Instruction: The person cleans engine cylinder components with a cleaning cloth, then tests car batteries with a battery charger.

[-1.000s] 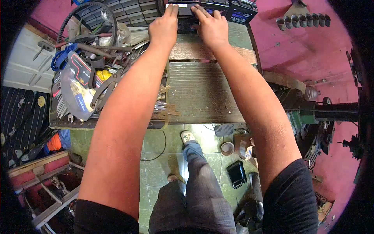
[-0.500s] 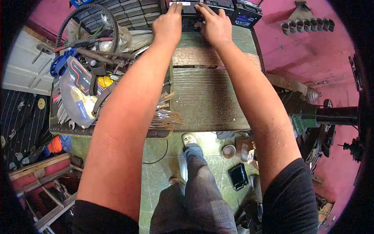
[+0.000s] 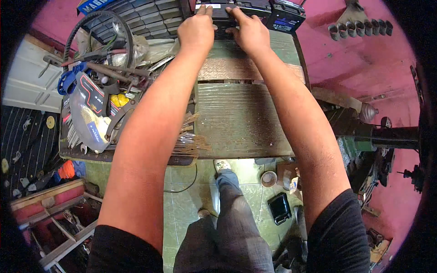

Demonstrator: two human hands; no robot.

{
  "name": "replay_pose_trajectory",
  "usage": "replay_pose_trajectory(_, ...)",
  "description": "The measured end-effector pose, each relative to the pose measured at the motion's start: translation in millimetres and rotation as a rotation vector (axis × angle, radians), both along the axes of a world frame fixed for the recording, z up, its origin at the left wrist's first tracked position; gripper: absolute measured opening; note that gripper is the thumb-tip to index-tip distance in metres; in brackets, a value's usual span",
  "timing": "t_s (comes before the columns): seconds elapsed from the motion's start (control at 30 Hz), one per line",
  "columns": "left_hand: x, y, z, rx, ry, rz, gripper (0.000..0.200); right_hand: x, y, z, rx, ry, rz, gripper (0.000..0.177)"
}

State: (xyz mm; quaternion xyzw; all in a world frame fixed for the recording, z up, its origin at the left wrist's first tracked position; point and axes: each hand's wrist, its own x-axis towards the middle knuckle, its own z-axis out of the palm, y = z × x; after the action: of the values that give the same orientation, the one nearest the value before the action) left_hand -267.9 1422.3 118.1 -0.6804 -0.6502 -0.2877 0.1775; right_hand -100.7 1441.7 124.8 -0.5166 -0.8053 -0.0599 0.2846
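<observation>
At the far end of the wooden bench [image 3: 236,113] stands a row of black batteries [image 3: 259,17]. My left hand [image 3: 196,31] and my right hand [image 3: 249,32] both reach to the front one, a black battery [image 3: 221,13] with a white label. Fingertips of both hands rest on its top edge, and the thumbs lie against its front face, so it sits between fingers and thumb on each side. Right of it is a battery with a blue and white print [image 3: 286,22]. My palms face away and are hidden.
A tray [image 3: 177,160] on the left holds tools, brushes [image 3: 193,141], a plastic package [image 3: 88,123] and a black belt [image 3: 69,41]. A vise-like green machine [image 3: 359,143] stands right. On the floor are a bowl [image 3: 268,179] and a black case [image 3: 279,208].
The view has shifted slightly, so the bench and floor appear a little lower. Both hands stay at the front battery in nearly the same pose.
</observation>
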Motion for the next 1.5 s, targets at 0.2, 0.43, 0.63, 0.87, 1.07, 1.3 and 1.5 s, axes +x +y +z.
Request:
replay_pose_trajectory(0.2, -2, 1, 0, -0.051, 0.021, 0.012, 0.060, -1, 2, -1, -0.056, 0.020, -0.009, 0.065)
replay_pose_trajectory(0.43, 2, -1, 7, -0.086, 0.013, 0.037, 0.059, -2, 1, 4, -0.093, 0.022, -0.015, 0.066)
replay_pose_trajectory(0.63, 17, -37, 43, -0.160, -0.047, -0.071, 0.053, -1, -19, 12, 0.042, -0.150, -0.069, 0.057)
replay_pose_trajectory(0.87, 21, -342, 24, -0.092, -0.375, -0.427, 0.015, 49, -323, -1, -0.276, 0.114, 0.280, 0.054)
replay_pose_trajectory(1.07, -69, -736, -151, -0.801, -0.592, 0.262, 0.037, 167, -583, -95, -0.672, 0.197, -0.289, 0.037)
replay_pose_trajectory(1.3, -132, -1146, -156, -1.849, -0.500, 0.571, 0.051, 297, -792, -157, -1.394, -0.278, -0.601, 0.064)
replay_pose_trajectory(1.5, -112, -1198, -115, -1.853, -0.710, 0.506, 0.047, 303, -817, -168, -1.445, -0.138, -0.275, 0.061)
